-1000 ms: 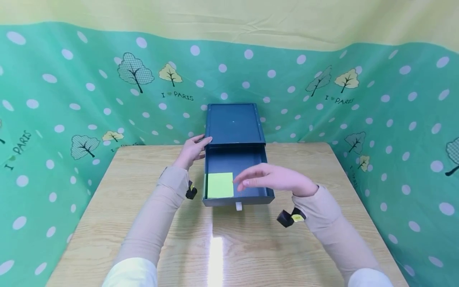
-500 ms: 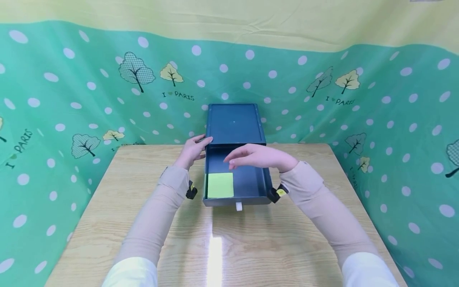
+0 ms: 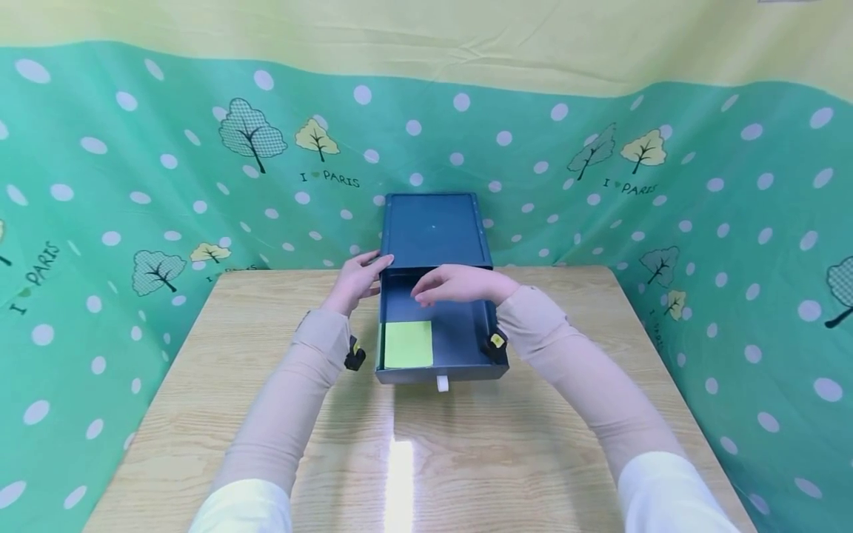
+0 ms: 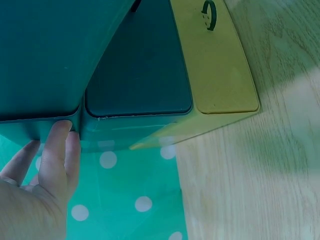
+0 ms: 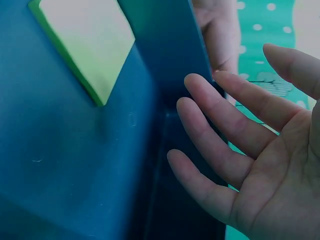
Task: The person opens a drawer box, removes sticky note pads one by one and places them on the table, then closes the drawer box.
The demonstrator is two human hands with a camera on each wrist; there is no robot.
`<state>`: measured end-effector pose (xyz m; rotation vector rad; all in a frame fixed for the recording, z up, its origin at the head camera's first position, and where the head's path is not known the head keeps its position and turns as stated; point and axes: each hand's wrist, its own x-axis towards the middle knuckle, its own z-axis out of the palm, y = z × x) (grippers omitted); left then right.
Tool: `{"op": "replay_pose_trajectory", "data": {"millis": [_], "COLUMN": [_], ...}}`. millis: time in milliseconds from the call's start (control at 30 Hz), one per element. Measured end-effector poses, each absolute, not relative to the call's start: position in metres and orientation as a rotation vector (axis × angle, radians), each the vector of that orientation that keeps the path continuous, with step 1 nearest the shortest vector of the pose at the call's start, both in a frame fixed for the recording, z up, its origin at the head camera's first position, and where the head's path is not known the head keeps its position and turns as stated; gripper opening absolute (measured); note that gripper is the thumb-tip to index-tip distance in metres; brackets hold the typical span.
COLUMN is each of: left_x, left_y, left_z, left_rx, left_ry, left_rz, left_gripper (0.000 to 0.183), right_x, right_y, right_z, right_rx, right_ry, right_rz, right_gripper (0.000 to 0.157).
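Observation:
A blue drawer cabinet stands at the back of the table, with its top drawer pulled far out toward me. In the drawer's front left corner lies a light green pad of sticky notes. My left hand rests against the cabinet's left side near the drawer opening. The left wrist view has its extended fingers touching the side wall. Over the inside of the drawer hovers my right hand, holding nothing. Seen from the right wrist, its fingers are spread and relaxed, palm showing.
A white pull tab hangs from the drawer front. Below the pulled-out drawer, the left wrist view has a closed teal drawer and a yellow one with a ring-shaped smiley pull. Green dotted cloth encloses the wooden table.
My right hand has moved left and farther back, from above the drawer's front part beside the green pad to near the cabinet opening. The left hand, drawer and pad have kept their places.

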<state>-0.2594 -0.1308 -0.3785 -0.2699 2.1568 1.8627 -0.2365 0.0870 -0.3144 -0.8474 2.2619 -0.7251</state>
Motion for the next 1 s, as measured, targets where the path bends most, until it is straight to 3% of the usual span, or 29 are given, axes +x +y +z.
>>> {"op": "replay_pose_trajectory", "data": {"millis": [633,1000], "left_x": [-0.259,-0.258], "left_y": [-0.130,-0.131], "left_z": [-0.375,-0.378], "left_rx": [-0.279,-0.279], "left_ry": [2.163,2.161], "left_rz": [1.846,1.847], "left_gripper": [0.069,0.068], "right_x": [-0.251,-0.252], "right_y": [0.068,0.058], "right_z": [-0.338,-0.351], "right_rx": [-0.841,-0.913], "right_ry": [2.251,2.361], "right_rz": [-0.495,-0.349], "right_gripper": [0.036,0.042]}}
